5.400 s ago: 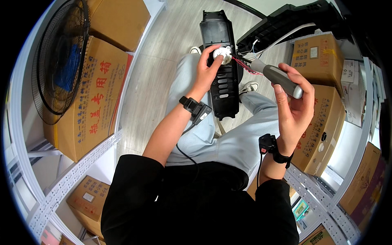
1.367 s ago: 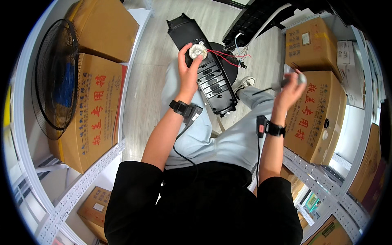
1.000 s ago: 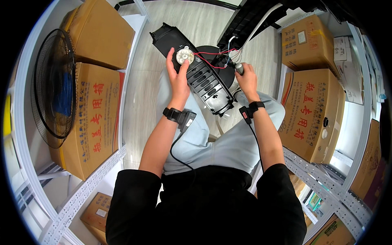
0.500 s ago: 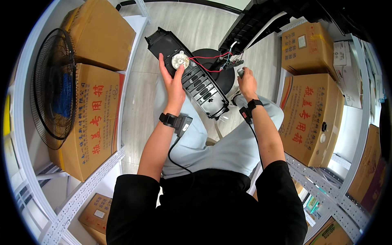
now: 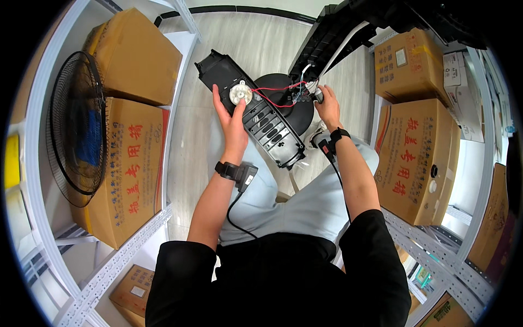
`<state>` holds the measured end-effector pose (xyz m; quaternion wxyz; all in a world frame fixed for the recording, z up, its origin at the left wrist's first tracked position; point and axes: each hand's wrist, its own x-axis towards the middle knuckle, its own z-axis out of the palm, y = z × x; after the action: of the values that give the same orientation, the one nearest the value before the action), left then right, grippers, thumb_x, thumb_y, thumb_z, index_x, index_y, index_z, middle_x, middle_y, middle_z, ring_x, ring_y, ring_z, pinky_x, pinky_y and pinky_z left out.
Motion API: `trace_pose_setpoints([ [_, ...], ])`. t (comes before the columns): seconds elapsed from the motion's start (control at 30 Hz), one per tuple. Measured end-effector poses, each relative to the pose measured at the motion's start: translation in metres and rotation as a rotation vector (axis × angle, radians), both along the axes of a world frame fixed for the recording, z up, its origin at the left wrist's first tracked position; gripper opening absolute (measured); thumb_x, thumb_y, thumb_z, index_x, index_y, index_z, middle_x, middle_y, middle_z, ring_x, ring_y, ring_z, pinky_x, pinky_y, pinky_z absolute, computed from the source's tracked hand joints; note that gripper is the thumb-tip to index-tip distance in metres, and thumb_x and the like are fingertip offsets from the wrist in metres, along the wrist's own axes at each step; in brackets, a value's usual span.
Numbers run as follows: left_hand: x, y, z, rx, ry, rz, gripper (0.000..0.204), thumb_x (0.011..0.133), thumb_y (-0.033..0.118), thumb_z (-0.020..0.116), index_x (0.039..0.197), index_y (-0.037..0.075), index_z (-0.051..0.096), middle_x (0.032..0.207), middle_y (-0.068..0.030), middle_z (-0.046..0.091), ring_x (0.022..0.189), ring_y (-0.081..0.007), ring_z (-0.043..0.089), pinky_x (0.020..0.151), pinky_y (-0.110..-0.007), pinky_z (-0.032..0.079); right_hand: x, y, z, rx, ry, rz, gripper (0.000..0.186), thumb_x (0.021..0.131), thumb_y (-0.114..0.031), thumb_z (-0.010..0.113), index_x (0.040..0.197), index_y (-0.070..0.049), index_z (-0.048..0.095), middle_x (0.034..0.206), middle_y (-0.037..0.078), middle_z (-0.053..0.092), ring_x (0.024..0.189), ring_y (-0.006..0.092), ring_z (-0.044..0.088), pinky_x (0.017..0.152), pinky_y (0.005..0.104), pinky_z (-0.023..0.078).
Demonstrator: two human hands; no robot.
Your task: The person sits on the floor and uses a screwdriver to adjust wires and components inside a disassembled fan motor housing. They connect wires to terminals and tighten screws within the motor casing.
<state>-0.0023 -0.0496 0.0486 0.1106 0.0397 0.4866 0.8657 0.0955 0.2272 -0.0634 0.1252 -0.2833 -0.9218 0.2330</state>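
Observation:
My left hand (image 5: 231, 121) grips a long black plastic housing (image 5: 275, 141), which lies diagonally over my left leg. Its thumb rests on a white round part (image 5: 240, 92) mounted on that housing. Red wires (image 5: 275, 103) run from the round part to a small cluster of connectors and thin wires (image 5: 303, 94) above a black round base (image 5: 294, 120). Closed around a short grey screwdriver handle (image 5: 319, 94), my right hand (image 5: 328, 109) is beside this cluster; the tool's tip is hidden or too small to make out.
An upright black casing (image 5: 318, 46) with a white cable rises at the back right. Metal shelving (image 5: 122, 235) holding cardboard boxes (image 5: 133, 41) flanks both sides. A round mesh fan guard (image 5: 71, 180) leans against the left boxes. My legs are bent below the housing.
Earlier my right hand held the screwdriver raised at the right; it came down and inward to the wire connectors. The housing swung from upright in view to diagonal, with my left hand still on it.

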Motion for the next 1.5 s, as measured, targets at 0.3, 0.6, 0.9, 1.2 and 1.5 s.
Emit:
trace_pose_setpoints([
  [0.3, 0.001, 0.001, 0.002, 0.036, -0.052, 0.007, 0.076, 0.088, -0.004, 0.055, 0.151, 0.014, 0.016, 0.146, -0.0116, 0.031, 0.128, -0.0212, 0.038, 0.107, -0.034, 0.032, -0.008, -0.02, 0.012, -0.067, -0.114, 0.104, 0.032, 0.077, -0.015, 0.071, 0.107, -0.011, 0.058, 0.107, 0.012, 0.062, 0.097, 0.0361, 0.061, 0.079, 0.0442, 0.05],
  [0.6, 0.001, 0.004, 0.004, 0.011, -0.008, 0.032, 0.083, 0.088, -0.004, 0.056, 0.153, 0.017, 0.009, 0.151, -0.0119, 0.023, 0.132, -0.022, 0.034, 0.11, -0.035, 0.029, -0.003, -0.022, 0.015, 0.028, -0.14, 0.189, 0.031, 0.077, -0.019, 0.072, 0.101, -0.004, 0.059, 0.096, 0.018, 0.063, 0.085, 0.0377, 0.062, 0.075, 0.0452, 0.05],
  [0.9, 0.002, 0.004, 0.001, 0.049, -0.079, 0.067, 0.087, 0.089, -0.002, 0.057, 0.153, 0.017, 0.001, 0.15, -0.0102, 0.025, 0.131, -0.0222, 0.035, 0.11, -0.035, 0.028, 0.03, -0.024, 0.113, -0.153, -0.394, 0.223, 0.031, 0.07, -0.023, 0.07, 0.087, 0.001, 0.066, 0.083, 0.022, 0.067, 0.08, 0.0388, 0.064, 0.074, 0.0417, 0.052],
  [1.2, -0.003, 0.006, -0.011, 0.133, -0.069, 0.018, 0.055, 0.092, 0.005, 0.057, 0.141, 0.009, 0.032, 0.133, -0.0063, 0.047, 0.12, -0.0179, 0.047, 0.104, -0.034, 0.037, 0.076, -0.03, 0.209, -0.788, -0.135, 0.047, 0.024, 0.076, -0.017, 0.072, 0.092, 0.001, 0.065, 0.071, 0.001, 0.062, 0.061, 0.0056, 0.058, 0.051, 0.0204, 0.04],
  [1.5, -0.001, 0.01, -0.007, 0.209, -0.136, -0.025, 0.056, 0.097, 0.013, 0.054, 0.144, 0.012, 0.024, 0.137, -0.0063, 0.041, 0.123, -0.0171, 0.043, 0.103, -0.033, 0.037, 0.071, -0.115, 0.193, -0.654, 0.118, 0.077, 0.026, 0.075, -0.013, 0.076, 0.096, -0.002, 0.065, 0.078, 0.003, 0.065, 0.072, 0.0081, 0.061, 0.067, 0.0254, 0.05],
])
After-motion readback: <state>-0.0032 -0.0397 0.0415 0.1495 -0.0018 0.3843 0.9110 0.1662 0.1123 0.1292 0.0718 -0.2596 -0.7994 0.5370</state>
